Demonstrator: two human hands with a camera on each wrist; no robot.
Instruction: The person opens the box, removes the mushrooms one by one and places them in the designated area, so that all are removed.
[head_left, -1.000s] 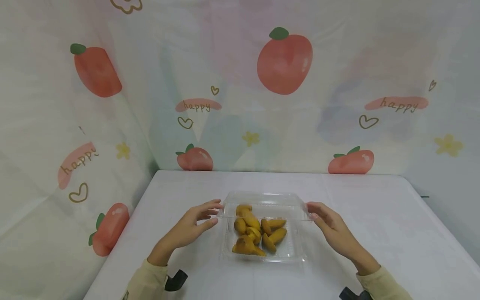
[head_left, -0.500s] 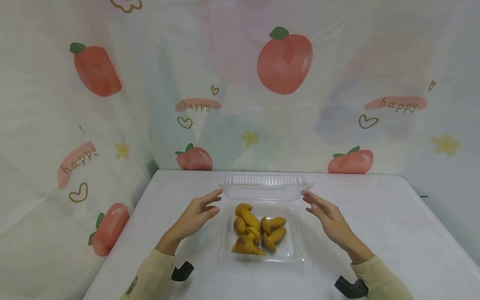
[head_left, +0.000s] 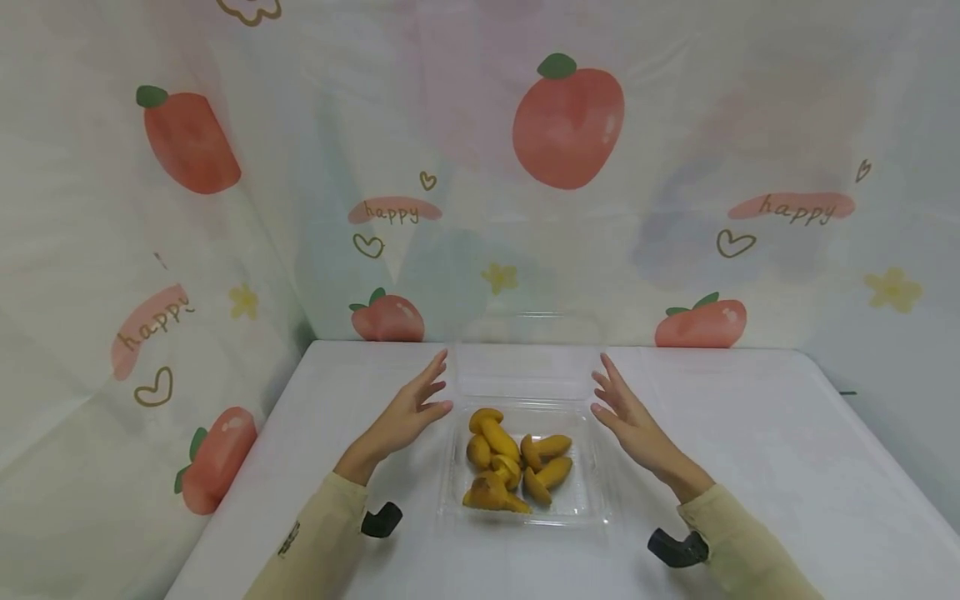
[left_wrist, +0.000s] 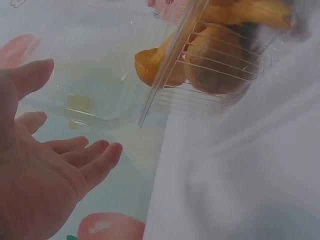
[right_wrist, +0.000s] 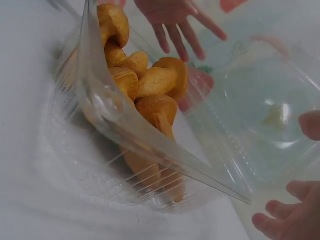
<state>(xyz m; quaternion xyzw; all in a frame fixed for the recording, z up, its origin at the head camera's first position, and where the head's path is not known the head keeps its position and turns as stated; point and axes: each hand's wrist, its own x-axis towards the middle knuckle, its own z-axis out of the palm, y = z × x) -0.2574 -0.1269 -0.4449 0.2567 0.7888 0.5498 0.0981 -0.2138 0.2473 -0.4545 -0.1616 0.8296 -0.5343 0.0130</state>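
A clear plastic clamshell box [head_left: 597, 500] lies on the table, its hinged lid [head_left: 528, 371] raised at the back. Several yellow-brown mushrooms [head_left: 499, 437] fill its base, more of them to the left. My left hand [head_left: 405, 412] is held beside the lid's left side, fingers spread and pointing away from me. On the other side, my right hand [head_left: 630, 421] mirrors it with loose, spread fingers. Neither hand grips anything. In the left wrist view, the left palm [left_wrist: 40, 185] shows bare; whether a fingertip touches the lid I cannot tell.
The white-covered table [head_left: 750, 433] extends around the box. Behind it hangs a fruit-printed cloth backdrop [head_left: 637, 167], with another stretch of cloth [head_left: 75, 250] along the left. A black angled piece sits at each wrist, the left one [head_left: 382, 520] near the table.
The lid has swung up and back from over the box base. Both hands have let go of its side edges and moved forward, fingers spreading. The mushrooms have stayed put.
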